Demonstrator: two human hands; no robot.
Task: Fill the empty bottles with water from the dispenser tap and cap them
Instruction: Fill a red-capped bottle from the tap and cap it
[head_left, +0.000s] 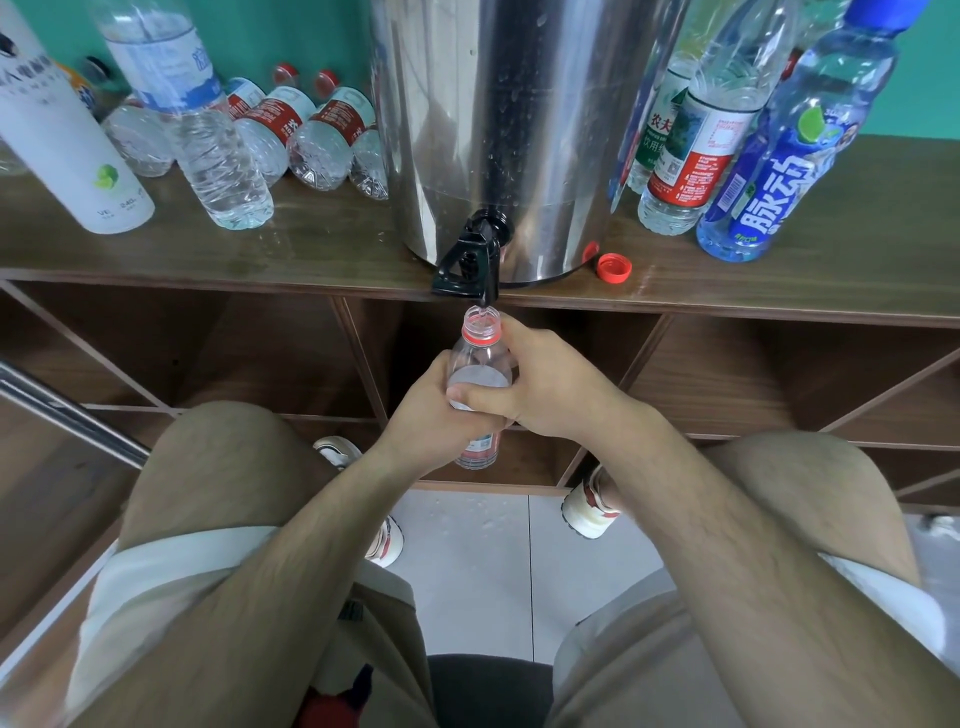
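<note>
Both hands closed around one item: left hand (423, 410) wrapped about the lower body, right hand (540, 382) about the upper body with a finger up beside the neck. Neither hand is on the tap lever.

Item held: clear bottle (479, 364), uncapped, red collar ring at the neck, label partly hidden by the fingers; print on it too small to read. Mouth sits directly under the black tap (470, 260), just below the shelf edge. Whether water is running cannot be told.

Handling note, as judgement: keep the mouth centred beneath the spout and the bottle upright, grip firm without squeezing the thin wall, stop short of the brim so capping does not spill. Droplets on the floor tiles suggest splashing is a risk.

Loose red cap (614, 267): on the wooden shelf (311, 244), just right of the dispenser base, likely the closure for this bottle.

Steel dispenser (498, 130): stands on the shelf, wet with drops.

Right group: blue bottle (789, 150), blue cap, reading 脉动; beside it a green-and-red labelled bottle (698, 135) reading 农夫.

Left group: tall clear bottle (197, 119), blue label, unreadable; white bottle (62, 135) with a lime motif; red-labelled bottles (322, 135) lying on their sides, capped red.
</note>
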